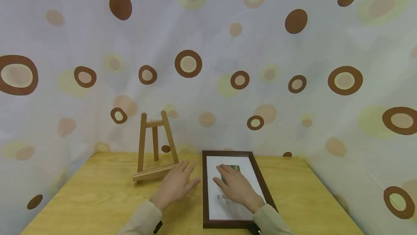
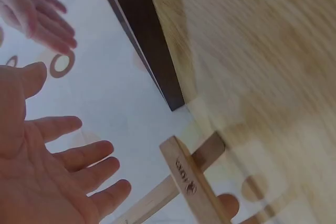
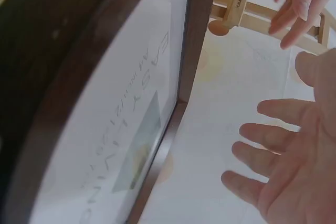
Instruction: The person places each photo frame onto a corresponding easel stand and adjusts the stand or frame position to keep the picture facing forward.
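Observation:
A small wooden easel (image 1: 154, 148) stands at the back left of the table. To its right lies a picture frame (image 1: 205, 191) with a dark brown border, flat on the table, with printed letters and a small dark picture inside. My left hand (image 1: 174, 186) hovers near the easel's lower ledge, fingers spread and nothing in it. Over the picture frame is my right hand (image 1: 238, 188), also spread and holding nothing, hiding part of the print. Both wrist views show the palms, left (image 2: 47, 177) and right (image 3: 294, 145), apart from any object.
The pale wood table (image 1: 88, 198) reaches back to a hanging white cloth (image 1: 208, 93) patterned with brown and yellow circles. That cloth also runs along the left and right sides.

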Demonstrator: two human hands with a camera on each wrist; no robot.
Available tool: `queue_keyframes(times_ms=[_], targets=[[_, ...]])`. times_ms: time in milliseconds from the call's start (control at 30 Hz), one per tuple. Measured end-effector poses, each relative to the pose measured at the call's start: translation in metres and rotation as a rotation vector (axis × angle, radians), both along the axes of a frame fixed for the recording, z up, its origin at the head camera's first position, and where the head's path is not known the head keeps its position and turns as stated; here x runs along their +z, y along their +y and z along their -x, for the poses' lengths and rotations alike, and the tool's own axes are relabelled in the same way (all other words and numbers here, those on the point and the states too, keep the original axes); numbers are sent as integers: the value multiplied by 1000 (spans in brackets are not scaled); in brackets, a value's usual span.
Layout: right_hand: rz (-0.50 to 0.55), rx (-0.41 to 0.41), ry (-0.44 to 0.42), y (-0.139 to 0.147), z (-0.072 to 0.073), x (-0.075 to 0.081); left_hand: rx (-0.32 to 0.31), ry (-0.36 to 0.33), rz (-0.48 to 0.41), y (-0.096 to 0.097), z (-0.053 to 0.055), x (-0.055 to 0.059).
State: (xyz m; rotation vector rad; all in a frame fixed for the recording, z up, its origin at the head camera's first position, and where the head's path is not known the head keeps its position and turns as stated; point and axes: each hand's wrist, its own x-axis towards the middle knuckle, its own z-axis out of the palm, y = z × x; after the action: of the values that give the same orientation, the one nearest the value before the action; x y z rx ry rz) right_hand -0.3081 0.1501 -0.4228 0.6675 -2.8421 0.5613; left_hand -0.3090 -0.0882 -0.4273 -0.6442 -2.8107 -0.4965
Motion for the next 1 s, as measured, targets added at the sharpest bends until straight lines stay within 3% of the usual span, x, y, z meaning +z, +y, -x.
queue_keyframes(times_ms=[267,467,667,800,1000], targets=[[207,8,-41,5,6,1,16,-105,-331,-1,4,-5],[328,38,-121,9,5,2,-11,-113,-431,-2,5,-12],[404,-1,-158,18,6,0,-26,-106,-570,-3,7,-14],[521,-28,-279,26,5,-2,-29,-153,-635,-4,9,-16],[678,-15,-484,40,1,-3,-77,-336,-705,-5,7,-21]])
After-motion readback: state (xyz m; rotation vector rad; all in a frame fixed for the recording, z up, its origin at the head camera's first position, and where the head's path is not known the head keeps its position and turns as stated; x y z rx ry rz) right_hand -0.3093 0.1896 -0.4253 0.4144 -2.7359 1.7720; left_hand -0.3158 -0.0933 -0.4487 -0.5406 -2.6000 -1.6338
